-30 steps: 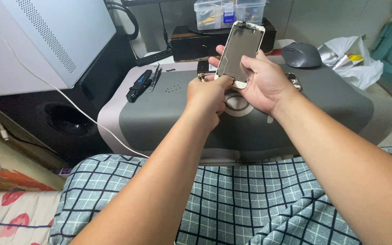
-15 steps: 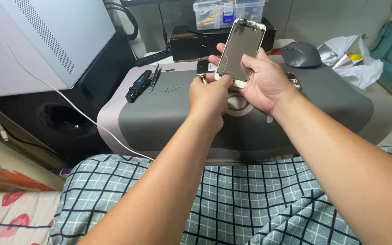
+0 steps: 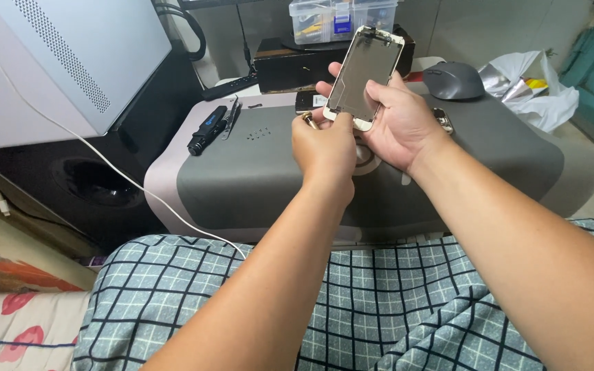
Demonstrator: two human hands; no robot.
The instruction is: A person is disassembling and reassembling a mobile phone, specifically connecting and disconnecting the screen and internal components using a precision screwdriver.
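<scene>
— While both hands are hovering over the grey machine [image 3: 256,178], is anything differing from a second ago?

— Hardly. The right hand [image 3: 400,127] is still gripping the phone screen panel [image 3: 366,77] upright, and the left hand [image 3: 324,148] is still staying at its lower left corner; the panel is sitting a touch higher in view, nothing more.

— How many of each thing are you counting?

— One panel, one small gold-tipped tool [image 3: 308,120], one grey mouse [image 3: 454,80], one clear parts box [image 3: 342,17], one dark screwdriver [image 3: 206,130] lying with tweezers [image 3: 230,118] on the machine, and one white cable [image 3: 104,161].

— And where is the panel lying against the fingers?

— The right fingers are curling closed around its lower half, thumb across the right edge, fingertips showing at the left edge. The left fingers are pinching shut on the tool, just beside the panel's bottom corner; whether the tip is touching it, I cannot tell.
</scene>
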